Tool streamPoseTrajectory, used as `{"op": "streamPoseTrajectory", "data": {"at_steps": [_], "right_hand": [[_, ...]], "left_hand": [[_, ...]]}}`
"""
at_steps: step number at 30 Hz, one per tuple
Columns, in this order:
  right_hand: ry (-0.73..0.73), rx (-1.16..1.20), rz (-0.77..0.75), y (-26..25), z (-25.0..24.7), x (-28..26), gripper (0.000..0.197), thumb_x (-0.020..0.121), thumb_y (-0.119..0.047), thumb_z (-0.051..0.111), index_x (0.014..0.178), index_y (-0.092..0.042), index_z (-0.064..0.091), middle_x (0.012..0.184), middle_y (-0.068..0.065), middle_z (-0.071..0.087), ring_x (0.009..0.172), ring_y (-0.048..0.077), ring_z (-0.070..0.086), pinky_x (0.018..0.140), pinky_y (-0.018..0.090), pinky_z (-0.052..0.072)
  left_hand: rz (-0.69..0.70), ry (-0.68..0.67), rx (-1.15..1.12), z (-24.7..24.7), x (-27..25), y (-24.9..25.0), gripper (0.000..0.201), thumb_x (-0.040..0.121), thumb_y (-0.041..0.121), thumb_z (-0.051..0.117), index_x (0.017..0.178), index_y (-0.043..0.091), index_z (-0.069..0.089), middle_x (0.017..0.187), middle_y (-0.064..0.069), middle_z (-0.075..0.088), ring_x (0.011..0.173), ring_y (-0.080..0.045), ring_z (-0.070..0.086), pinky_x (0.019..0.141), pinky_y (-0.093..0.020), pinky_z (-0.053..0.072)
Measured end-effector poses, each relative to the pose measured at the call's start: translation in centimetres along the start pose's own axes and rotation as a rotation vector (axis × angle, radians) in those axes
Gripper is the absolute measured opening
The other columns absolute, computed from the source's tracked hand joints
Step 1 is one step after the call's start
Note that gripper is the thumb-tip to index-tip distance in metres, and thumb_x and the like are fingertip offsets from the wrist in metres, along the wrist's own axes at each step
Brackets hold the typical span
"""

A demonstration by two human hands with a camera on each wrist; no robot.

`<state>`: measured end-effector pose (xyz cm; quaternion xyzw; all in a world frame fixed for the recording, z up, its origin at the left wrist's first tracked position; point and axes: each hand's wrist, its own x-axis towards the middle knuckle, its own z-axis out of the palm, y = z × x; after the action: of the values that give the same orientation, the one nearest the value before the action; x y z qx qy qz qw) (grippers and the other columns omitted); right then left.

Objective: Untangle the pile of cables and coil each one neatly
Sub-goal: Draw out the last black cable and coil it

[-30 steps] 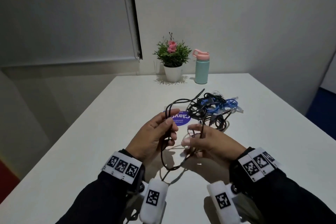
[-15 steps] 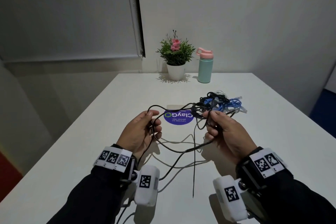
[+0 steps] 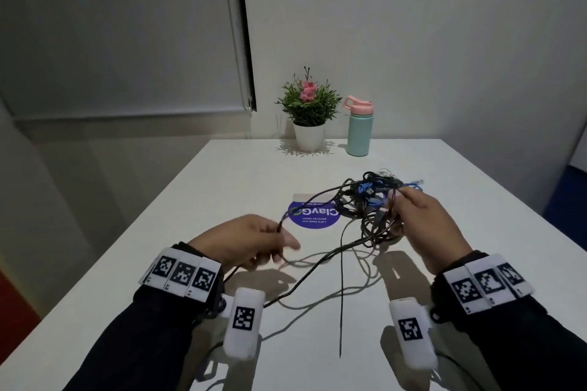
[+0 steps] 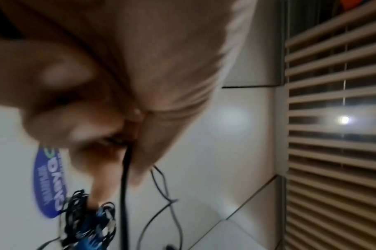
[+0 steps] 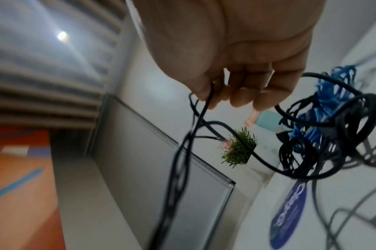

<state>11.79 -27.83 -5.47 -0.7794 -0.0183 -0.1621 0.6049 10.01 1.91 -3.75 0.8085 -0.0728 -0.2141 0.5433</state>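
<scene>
A tangle of black and blue cables (image 3: pixel 370 197) hangs just above the white table (image 3: pixel 190 231), right of centre. My right hand (image 3: pixel 397 209) grips its right side, fingers curled into the strands; in the right wrist view the tangle (image 5: pixel 324 132) hangs beside my fingers (image 5: pixel 242 94). One black cable (image 3: pixel 317 193) runs left from the tangle to my left hand (image 3: pixel 274 236), which pinches it low over the table. The left wrist view shows this cable (image 4: pixel 125 186) leaving my pinched fingers. A loose black end (image 3: pixel 341 295) dangles straight down between my hands.
A round blue sticker (image 3: pixel 313 216) lies flat under the cables. A potted plant (image 3: pixel 308 111) and a teal bottle with a pink lid (image 3: pixel 359 127) stand at the table's far edge. Slack black loops (image 3: pixel 317 266) trail near the front.
My hands have drawn apart. The right hand moved right and up into the tangle, lifting it. The left hand pulled its black cable out to the left.
</scene>
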Motion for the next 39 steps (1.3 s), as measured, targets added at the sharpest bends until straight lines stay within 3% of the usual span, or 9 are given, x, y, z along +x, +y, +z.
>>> {"op": "streamPoseTrajectory", "data": {"at_steps": [4,9,12,17,24,29,33,35,39], "right_hand": [[-0.166,0.688,0.326,-1.7,-0.7,-0.1,0.023,0.097,-0.016,0.047,0.078,-0.009,0.056,0.067,0.006,0.055,0.059,0.021,0.054,0.064,0.038,0.055],[-0.204,-0.635,0.040,-3.7,-1.8,0.1,0.048,0.090,-0.030,0.065,0.132,-0.015,0.046,0.127,0.007,0.050,0.107,0.021,0.060,0.096,0.040,0.048],[-0.132,-0.597,-0.434,-6.7,-0.5,-0.1,0.088,0.080,-0.040,0.074,0.149,-0.021,0.024,0.143,-0.004,0.029,0.131,0.011,0.035,0.111,0.030,0.032],[-0.545,-0.537,-0.391,-9.2,3.4,0.5,0.053,0.083,-0.047,0.070,0.130,-0.033,0.050,0.094,-0.015,0.065,0.085,0.002,0.058,0.069,0.010,0.040],[0.056,-0.516,-0.394,-7.7,1.7,2.8,0.023,0.093,-0.037,0.060,0.083,-0.018,0.070,0.069,-0.004,0.067,0.070,0.017,0.060,0.061,0.027,0.043],[-0.243,0.270,-0.076,-7.2,1.2,3.0,0.027,0.084,-0.042,0.069,0.072,-0.017,0.069,0.066,0.005,0.040,0.054,0.013,0.031,0.056,0.028,0.023],[-0.149,0.148,-0.275,-7.6,0.5,2.9,0.028,0.086,-0.044,0.065,0.072,-0.020,0.064,0.071,-0.006,0.061,0.069,0.012,0.060,0.066,0.022,0.051],[-0.082,0.552,-0.213,-7.7,0.1,3.3,0.023,0.091,-0.037,0.062,0.075,-0.021,0.062,0.079,-0.003,0.062,0.076,0.013,0.063,0.079,0.031,0.058],[-0.075,1.234,0.012,-8.1,-2.8,4.2,0.030,0.099,-0.034,0.051,0.071,-0.022,0.050,0.060,-0.009,0.039,0.044,0.005,0.031,0.050,0.016,0.037]], "left_hand": [[0.105,0.269,-0.220,-1.2,0.6,1.4,0.044,0.086,0.042,0.073,0.107,0.003,0.072,0.068,0.002,0.045,0.049,-0.008,0.026,0.043,-0.020,0.017],[0.101,0.198,0.249,-1.3,0.3,4.9,0.036,0.095,0.052,0.059,0.089,0.023,0.080,0.060,0.005,0.035,0.050,-0.015,0.027,0.048,-0.028,0.017],[0.123,0.150,0.514,0.0,0.4,7.3,0.044,0.097,0.062,0.045,0.087,0.029,0.073,0.049,0.019,0.051,0.045,0.001,0.045,0.044,-0.014,0.033],[0.338,0.142,0.150,1.6,0.5,9.8,0.016,0.097,0.016,0.050,0.109,0.013,0.062,0.066,0.001,0.056,0.051,-0.010,0.042,0.047,-0.020,0.035],[0.300,0.195,0.004,-2.4,0.9,7.1,0.017,0.091,-0.002,0.065,0.106,0.004,0.071,0.082,-0.005,0.069,0.058,-0.011,0.059,0.058,-0.024,0.053],[0.443,0.396,-0.353,-3.7,1.5,7.2,0.026,0.091,-0.003,0.052,0.092,0.010,0.076,0.062,0.007,0.059,0.043,-0.006,0.028,0.040,-0.016,0.025],[0.557,0.644,-0.613,-4.7,0.9,7.7,0.024,0.100,0.008,0.042,0.089,0.012,0.063,0.054,0.003,0.047,0.037,-0.004,0.025,0.038,-0.017,0.017],[0.610,0.684,-0.578,-5.1,0.7,7.7,0.018,0.103,0.018,0.050,0.091,0.013,0.063,0.052,0.007,0.037,0.039,-0.003,0.024,0.037,-0.016,0.017],[0.527,0.729,-0.346,-6.3,0.3,6.8,0.029,0.083,0.045,0.070,0.079,0.017,0.064,0.056,0.005,0.025,0.046,-0.008,0.020,0.039,-0.018,0.021]]}}
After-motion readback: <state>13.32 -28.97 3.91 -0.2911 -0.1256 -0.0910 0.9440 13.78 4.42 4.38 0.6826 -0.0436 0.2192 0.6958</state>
